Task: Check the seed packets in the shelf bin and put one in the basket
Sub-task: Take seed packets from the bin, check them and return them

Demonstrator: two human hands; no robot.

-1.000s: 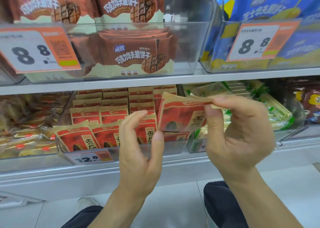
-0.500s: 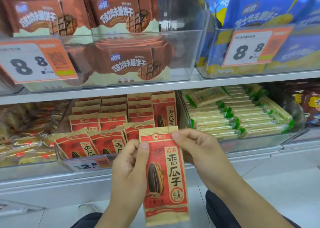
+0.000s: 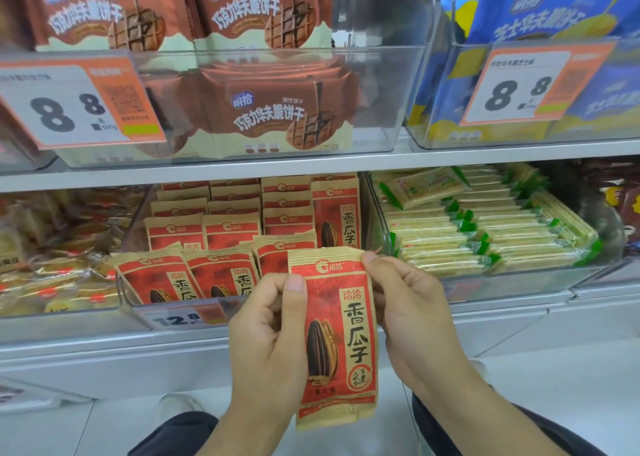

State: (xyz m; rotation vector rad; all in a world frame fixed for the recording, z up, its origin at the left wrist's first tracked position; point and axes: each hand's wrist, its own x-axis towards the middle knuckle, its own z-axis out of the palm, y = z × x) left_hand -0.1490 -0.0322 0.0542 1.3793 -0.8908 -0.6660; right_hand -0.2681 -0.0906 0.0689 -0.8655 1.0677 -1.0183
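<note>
Shop shelf, two tiers; clear shelf bin at 9 o'clock. Seed packet: now upright, front to camera, no longer edge-on; left hand and right hand pinch its upper sides. Checking under way; basket unseen

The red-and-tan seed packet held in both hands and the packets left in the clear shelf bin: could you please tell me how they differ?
The held red-and-tan seed packet is out in front of the clear shelf bin, pinched by the left hand and right hand; the binned seed packets stand untouched in rows. The held packet shows its whole front; the binned ones overlap, mostly showing top edges. They share the same red sunflower-seed design.
</note>
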